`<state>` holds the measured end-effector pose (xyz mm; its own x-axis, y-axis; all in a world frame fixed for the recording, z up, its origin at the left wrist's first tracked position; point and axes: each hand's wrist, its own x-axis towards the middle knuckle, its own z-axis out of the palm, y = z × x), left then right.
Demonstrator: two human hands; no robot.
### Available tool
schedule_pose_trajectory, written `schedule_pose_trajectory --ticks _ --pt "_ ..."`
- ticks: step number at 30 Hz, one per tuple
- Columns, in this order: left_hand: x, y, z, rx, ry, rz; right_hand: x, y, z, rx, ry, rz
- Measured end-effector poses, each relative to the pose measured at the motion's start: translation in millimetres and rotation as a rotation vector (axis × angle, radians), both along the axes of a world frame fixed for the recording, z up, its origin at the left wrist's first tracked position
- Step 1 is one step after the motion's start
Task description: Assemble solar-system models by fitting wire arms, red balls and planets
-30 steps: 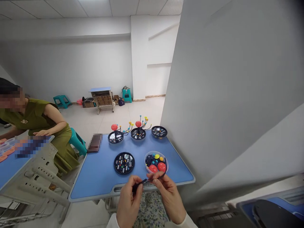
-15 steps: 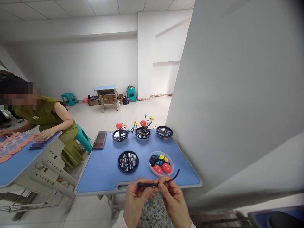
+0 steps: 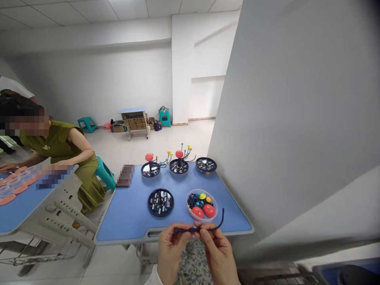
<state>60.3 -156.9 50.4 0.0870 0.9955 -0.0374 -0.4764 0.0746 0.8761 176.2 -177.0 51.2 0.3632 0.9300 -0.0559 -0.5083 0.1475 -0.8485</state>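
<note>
Both hands pinch a thin black plastic rod (image 3: 220, 222) just in front of the desk's near edge. My left hand (image 3: 171, 247) is closed on its straight left part, and my right hand (image 3: 218, 249) is closed near the middle, where the rod bends upward to the right. Fingers hide part of it, so I cannot tell whether it is one piece or two joined. Just beyond my right hand sits a clear bowl (image 3: 215, 213) holding red half-spheres (image 3: 209, 210), small yellow and blue balls and black parts. Left of the bowl lies a round black disc (image 3: 160, 202) with printed labels.
Two planet models (image 3: 150, 169) (image 3: 178, 166) with red balls and curved arms stand at the desk's back, beside a black-topped bowl (image 3: 206, 164). A blurred dark item (image 3: 125, 176) lies at the back left. A wall (image 3: 282, 138) rises on the right; a person in green (image 3: 74, 148) sits left.
My hands have stayed together on the black rod, which has tilted slightly, its curved end now pointing more upright. At the left, a person in white has come into view behind the seated person.
</note>
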Motion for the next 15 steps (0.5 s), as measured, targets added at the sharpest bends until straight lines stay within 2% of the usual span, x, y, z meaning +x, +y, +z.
schedule_pose_trajectory --ticks 5,9,15 --pt "-6.4 3.3 4.3 -0.118 -0.087 0.068 9.8 -1.3 7.6 0.021 -0.182 -0.100" --pt "-7.3 1.9 8.1 -0.169 -0.128 0.035 9.0 -1.3 9.7 0.064 -0.205 -0.091" --pt "-5.1 -0.5 5.4 -0.196 -0.157 -0.008 6.5 -0.7 7.3 0.084 -0.221 -0.095"
